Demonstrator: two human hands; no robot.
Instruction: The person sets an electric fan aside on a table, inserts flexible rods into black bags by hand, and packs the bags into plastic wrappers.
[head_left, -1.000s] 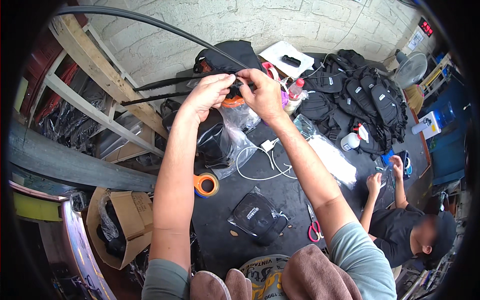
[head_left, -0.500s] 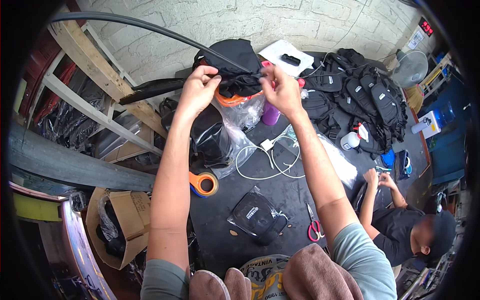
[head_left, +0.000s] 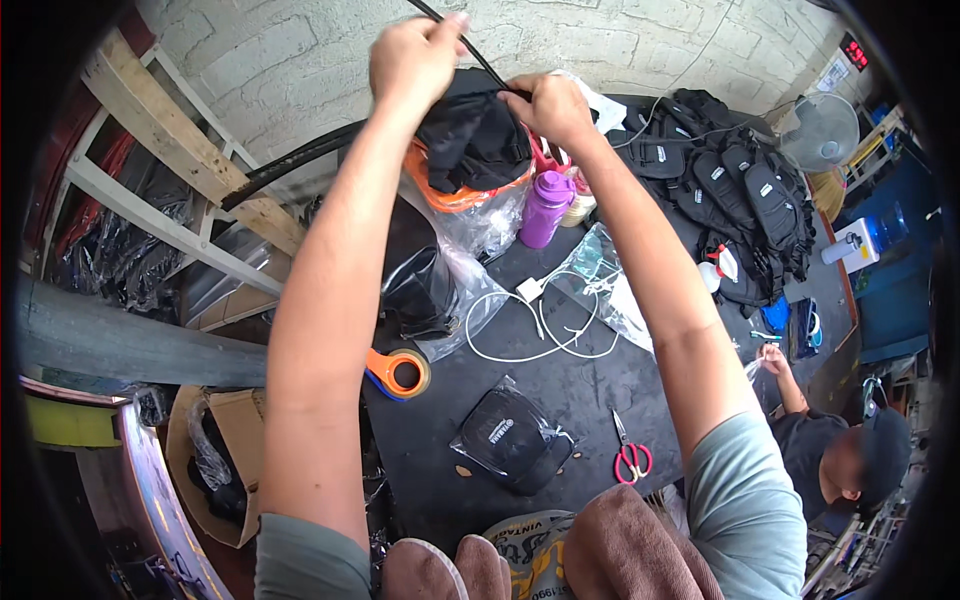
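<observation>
Both hands have risen since the earlier frame, lifting the black fabric pouch [head_left: 470,135] higher above the far edge of the dark worktop [head_left: 580,390], and the thin black cord [head_left: 470,50] now runs steeply up past the top of the view. The left hand [head_left: 415,55] has its grip clenched on that cord, pinching it between thumb and fingers just above the pouch. The right hand [head_left: 555,105] grips the upper right edge of the pouch, fingers closed on the fabric where the cord meets it. The pouch hangs in the air between the two hands, over an orange-rimmed container [head_left: 455,195] wrapped in clear plastic.

On the worktop beneath, a purple plastic bottle [head_left: 547,208] stands upright near the far edge, just beside the container. A coiled white cable with a plug [head_left: 535,320] lies near the middle. An orange roll of tape [head_left: 400,372] sits at the left edge. A black pouch sealed in a clear bag [head_left: 505,440] lies toward the near edge, with red-handled scissors [head_left: 630,455] to its right. A heap of black bags [head_left: 735,195] fills the far right corner. Another person [head_left: 835,455] crouches beyond the right edge
</observation>
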